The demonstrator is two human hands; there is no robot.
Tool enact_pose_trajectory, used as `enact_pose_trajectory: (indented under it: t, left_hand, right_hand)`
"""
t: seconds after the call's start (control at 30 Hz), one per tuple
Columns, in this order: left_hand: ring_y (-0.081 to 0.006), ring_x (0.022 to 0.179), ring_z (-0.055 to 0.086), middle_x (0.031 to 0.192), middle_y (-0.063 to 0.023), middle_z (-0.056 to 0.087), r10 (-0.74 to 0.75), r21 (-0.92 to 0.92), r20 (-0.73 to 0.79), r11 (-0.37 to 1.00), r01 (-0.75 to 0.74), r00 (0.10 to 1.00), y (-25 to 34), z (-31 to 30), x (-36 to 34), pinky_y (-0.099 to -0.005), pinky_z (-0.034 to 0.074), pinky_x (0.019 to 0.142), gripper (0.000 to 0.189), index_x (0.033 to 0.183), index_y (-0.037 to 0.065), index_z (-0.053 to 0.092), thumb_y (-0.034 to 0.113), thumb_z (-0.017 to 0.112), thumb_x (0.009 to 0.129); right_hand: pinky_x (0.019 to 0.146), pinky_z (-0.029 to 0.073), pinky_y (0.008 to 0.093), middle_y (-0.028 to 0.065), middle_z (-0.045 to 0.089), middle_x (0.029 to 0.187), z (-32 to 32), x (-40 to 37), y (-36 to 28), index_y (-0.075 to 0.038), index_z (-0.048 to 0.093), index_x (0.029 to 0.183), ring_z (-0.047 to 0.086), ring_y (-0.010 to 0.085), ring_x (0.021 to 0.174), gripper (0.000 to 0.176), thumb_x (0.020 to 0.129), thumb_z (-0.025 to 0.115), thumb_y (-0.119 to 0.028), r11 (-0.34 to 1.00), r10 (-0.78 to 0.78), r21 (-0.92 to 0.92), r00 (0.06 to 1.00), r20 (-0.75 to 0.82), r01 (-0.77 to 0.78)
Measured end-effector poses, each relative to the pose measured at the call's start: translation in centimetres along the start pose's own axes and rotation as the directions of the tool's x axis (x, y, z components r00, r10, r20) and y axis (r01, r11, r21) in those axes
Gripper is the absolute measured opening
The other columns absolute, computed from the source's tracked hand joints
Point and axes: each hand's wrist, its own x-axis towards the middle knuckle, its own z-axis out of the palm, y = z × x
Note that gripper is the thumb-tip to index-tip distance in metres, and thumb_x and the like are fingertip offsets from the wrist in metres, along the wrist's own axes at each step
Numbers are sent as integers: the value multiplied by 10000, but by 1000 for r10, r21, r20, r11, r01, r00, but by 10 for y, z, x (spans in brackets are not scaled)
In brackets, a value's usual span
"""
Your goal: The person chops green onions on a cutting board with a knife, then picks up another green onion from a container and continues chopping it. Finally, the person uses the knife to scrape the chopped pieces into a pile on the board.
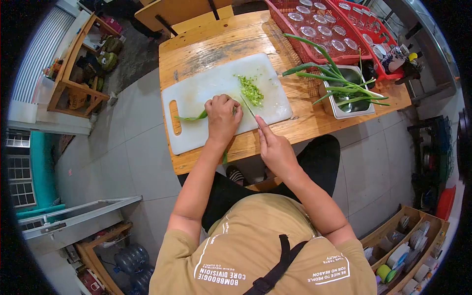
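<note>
On the white cutting board (206,83), my left hand (224,118) is closed over green onion stalks, whose leafy end (192,117) sticks out to its left. My right hand (276,147) grips a knife (249,106), its blade pointing up and left, close beside my left fingers. Just beyond the blade lies a pile of chopped green onion (250,91). Long whole green onions (344,83) rest across a metal container (353,108) to the right of the board.
The wooden table (196,46) carries a red crate (290,37) of upturned glasses at the back right, with a second red basket (393,76) beside it. A wooden chair (182,14) stands behind the table. Bottles and other items sit near the basket.
</note>
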Motion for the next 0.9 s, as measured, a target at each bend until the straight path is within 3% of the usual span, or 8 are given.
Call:
enact_pose_trajectory:
  t: [0.63,0.9]
  left_hand:
    - [-283,1069,601,1024,-71,663,-10,-59,-48,998,7,999,-2,-17,-2,-460,385,1027,88,935,85,761,138,781,868]
    - [-294,1094,619,1052,-80,678,-73,-47,-40,996,71,997,-9,-34,-18,-460,405,1038,171,1044,96,754,156,779,885]
  right_hand:
    - [622,517,581,276,650,685,1,5,5,-170,544,1563,663,474,640,479,1086,576,-193,999,-38,17,998,-55,39]
    - [616,513,579,259,654,689,3,-6,-1,-167,536,1567,654,460,619,481,1088,580,-200,1000,-29,-1,999,-24,29]
